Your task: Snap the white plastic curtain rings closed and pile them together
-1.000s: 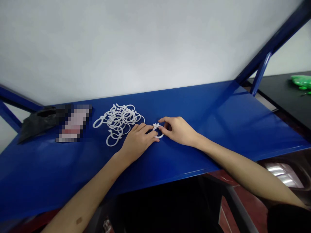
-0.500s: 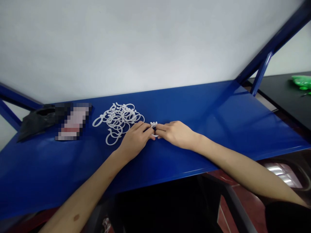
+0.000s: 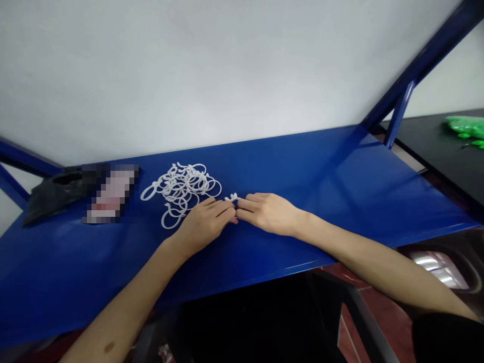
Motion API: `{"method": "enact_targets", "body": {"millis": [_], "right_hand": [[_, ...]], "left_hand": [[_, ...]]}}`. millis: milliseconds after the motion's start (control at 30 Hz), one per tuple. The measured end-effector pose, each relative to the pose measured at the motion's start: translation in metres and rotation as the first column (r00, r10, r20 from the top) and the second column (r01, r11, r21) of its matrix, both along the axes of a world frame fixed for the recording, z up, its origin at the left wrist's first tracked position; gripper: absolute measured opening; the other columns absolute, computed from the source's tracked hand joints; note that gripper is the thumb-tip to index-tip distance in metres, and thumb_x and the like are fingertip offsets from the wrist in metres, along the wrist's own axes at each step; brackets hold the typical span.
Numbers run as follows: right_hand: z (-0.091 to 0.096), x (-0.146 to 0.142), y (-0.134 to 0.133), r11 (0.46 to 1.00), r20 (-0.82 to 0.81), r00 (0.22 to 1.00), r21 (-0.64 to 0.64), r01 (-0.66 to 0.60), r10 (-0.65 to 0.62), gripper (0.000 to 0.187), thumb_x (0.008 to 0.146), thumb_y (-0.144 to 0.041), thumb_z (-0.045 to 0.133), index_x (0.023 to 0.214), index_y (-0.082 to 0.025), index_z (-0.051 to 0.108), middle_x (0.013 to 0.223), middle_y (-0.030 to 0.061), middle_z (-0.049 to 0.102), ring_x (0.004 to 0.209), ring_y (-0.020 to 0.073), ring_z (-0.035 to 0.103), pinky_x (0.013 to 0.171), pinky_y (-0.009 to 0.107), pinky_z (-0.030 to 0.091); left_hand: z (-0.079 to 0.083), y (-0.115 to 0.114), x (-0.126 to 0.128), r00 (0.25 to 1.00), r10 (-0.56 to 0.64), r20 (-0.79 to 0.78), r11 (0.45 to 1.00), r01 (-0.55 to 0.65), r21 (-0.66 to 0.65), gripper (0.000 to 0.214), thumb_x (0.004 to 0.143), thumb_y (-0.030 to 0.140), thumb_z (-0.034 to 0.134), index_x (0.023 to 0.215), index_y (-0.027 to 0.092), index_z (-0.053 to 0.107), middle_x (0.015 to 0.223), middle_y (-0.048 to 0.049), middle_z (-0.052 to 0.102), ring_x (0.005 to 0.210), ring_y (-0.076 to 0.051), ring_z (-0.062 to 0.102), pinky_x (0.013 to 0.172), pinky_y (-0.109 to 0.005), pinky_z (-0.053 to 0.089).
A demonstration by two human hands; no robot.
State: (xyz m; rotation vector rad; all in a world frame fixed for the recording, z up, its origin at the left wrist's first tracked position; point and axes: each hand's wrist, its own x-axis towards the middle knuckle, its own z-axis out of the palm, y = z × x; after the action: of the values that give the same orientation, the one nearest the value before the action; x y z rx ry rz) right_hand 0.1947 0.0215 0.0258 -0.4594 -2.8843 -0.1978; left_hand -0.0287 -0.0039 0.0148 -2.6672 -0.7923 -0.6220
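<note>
My left hand (image 3: 202, 225) and my right hand (image 3: 266, 213) meet fingertip to fingertip on the blue shelf (image 3: 340, 176). Between them they pinch one white plastic ring (image 3: 232, 198); only its small top tab shows above the fingers. A loose heap of several white rings (image 3: 179, 189) lies just to the left of my left hand, touching its knuckles.
A black bag (image 3: 53, 189) and a blurred-out flat item (image 3: 109, 194) lie at the shelf's left end. Blue frame struts (image 3: 401, 108) rise at the right. A black table with a green object (image 3: 467, 127) stands beyond. White wall behind.
My right hand's fingers have flattened and closed over the ring, which was plainly visible a second ago. Both hands have slid slightly left and stay pressed together.
</note>
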Motion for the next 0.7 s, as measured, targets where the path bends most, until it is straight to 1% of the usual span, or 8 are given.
{"method": "enact_targets", "body": {"millis": [67, 133, 233, 367, 433, 500, 633, 700], "right_hand": [[-0.004, -0.002, -0.001, 1.0, 0.006, 1.0, 0.019, 0.014, -0.014, 0.027, 0.106, -0.014, 0.036, 0.101, -0.013, 0.062, 0.096, 0.008, 0.067, 0.08, 0.0176, 0.056, 0.07, 0.032, 0.042], [-0.005, -0.005, -0.002, 0.998, -0.004, 0.999, 0.033, 0.048, -0.048, 0.03, 0.106, -0.014, 0.033, 0.098, -0.013, 0.062, 0.094, 0.0076, 0.067, 0.077, 0.0177, 0.055, 0.069, 0.033, 0.041], [-0.004, -0.01, -0.006, 0.992, -0.033, 0.993, 0.054, 0.111, -0.109, 0.036, 0.107, -0.015, 0.029, 0.092, -0.013, 0.062, 0.091, 0.0083, 0.067, 0.076, 0.0186, 0.055, 0.067, 0.034, 0.039], [-0.001, -0.016, -0.011, 0.967, -0.078, 0.968, 0.075, 0.245, -0.239, 0.038, 0.106, -0.014, 0.028, 0.086, -0.014, 0.061, 0.084, 0.0092, 0.064, 0.073, 0.0193, 0.053, 0.064, 0.035, 0.034], [-0.001, -0.017, -0.011, 0.962, -0.09, 0.962, 0.074, 0.264, -0.257, 0.038, 0.106, -0.014, 0.029, 0.085, -0.014, 0.061, 0.081, 0.0088, 0.063, 0.072, 0.0193, 0.052, 0.064, 0.035, 0.033], [-0.002, -0.016, -0.009, 0.966, -0.096, 0.966, 0.068, 0.248, -0.242, 0.037, 0.106, -0.014, 0.031, 0.084, -0.014, 0.061, 0.08, 0.0085, 0.063, 0.073, 0.0193, 0.052, 0.064, 0.035, 0.033], [-0.004, -0.013, -0.004, 0.971, -0.087, 0.968, 0.023, 0.24, -0.237, 0.033, 0.105, -0.013, 0.035, 0.087, -0.014, 0.062, 0.083, 0.0078, 0.064, 0.073, 0.0179, 0.052, 0.064, 0.034, 0.031], [-0.004, -0.012, -0.003, 0.968, -0.065, 0.966, 0.01, 0.252, -0.251, 0.029, 0.104, -0.013, 0.038, 0.088, -0.014, 0.062, 0.084, 0.0072, 0.064, 0.072, 0.0174, 0.052, 0.063, 0.033, 0.03]], "left_hand": [[-0.001, 0.0, 0.001, 0.997, 0.024, -0.068, 0.999, -0.022, 0.033, 0.03, 0.104, 0.019, 0.043, 0.077, 0.018, 0.057, 0.076, -0.0014, 0.066, 0.065, -0.013, 0.06, 0.065, -0.028, 0.044], [-0.004, -0.001, 0.004, 0.993, 0.078, -0.094, 0.992, -0.068, 0.102, 0.032, 0.104, 0.019, 0.04, 0.078, 0.017, 0.058, 0.076, -0.0041, 0.067, 0.063, -0.014, 0.061, 0.062, -0.029, 0.043], [-0.009, -0.003, 0.009, 0.983, 0.17, -0.073, 0.974, -0.156, 0.162, 0.032, 0.103, 0.015, 0.037, 0.081, 0.015, 0.06, 0.082, -0.0088, 0.069, 0.064, -0.016, 0.062, 0.06, -0.031, 0.042], [-0.011, -0.004, 0.013, 0.954, 0.3, -0.025, 0.944, -0.293, 0.152, 0.032, 0.102, 0.016, 0.04, 0.075, 0.017, 0.057, 0.085, -0.0089, 0.07, 0.059, -0.016, 0.06, 0.059, -0.033, 0.04], [-0.01, -0.003, 0.013, 0.955, 0.296, -0.025, 0.944, -0.289, 0.161, 0.031, 0.101, 0.015, 0.041, 0.075, 0.017, 0.057, 0.082, -0.0082, 0.068, 0.062, -0.017, 0.06, 0.06, -0.033, 0.04], [-0.009, -0.001, 0.012, 0.966, 0.257, -0.026, 0.956, -0.25, 0.15, 0.03, 0.101, 0.015, 0.041, 0.077, 0.017, 0.058, 0.081, -0.008, 0.067, 0.067, -0.018, 0.062, 0.062, -0.034, 0.042], [-0.011, 0.004, 0.009, 0.977, 0.214, -0.011, 0.974, -0.212, 0.081, 0.03, 0.103, 0.018, 0.038, 0.083, 0.016, 0.06, 0.084, -0.0083, 0.067, 0.071, -0.02, 0.062, 0.067, -0.034, 0.045], [-0.012, 0.005, 0.008, 0.982, 0.185, -0.028, 0.979, -0.182, 0.094, 0.028, 0.103, 0.02, 0.04, 0.085, 0.014, 0.061, 0.086, -0.0091, 0.068, 0.074, -0.02, 0.063, 0.069, -0.034, 0.046]]}}
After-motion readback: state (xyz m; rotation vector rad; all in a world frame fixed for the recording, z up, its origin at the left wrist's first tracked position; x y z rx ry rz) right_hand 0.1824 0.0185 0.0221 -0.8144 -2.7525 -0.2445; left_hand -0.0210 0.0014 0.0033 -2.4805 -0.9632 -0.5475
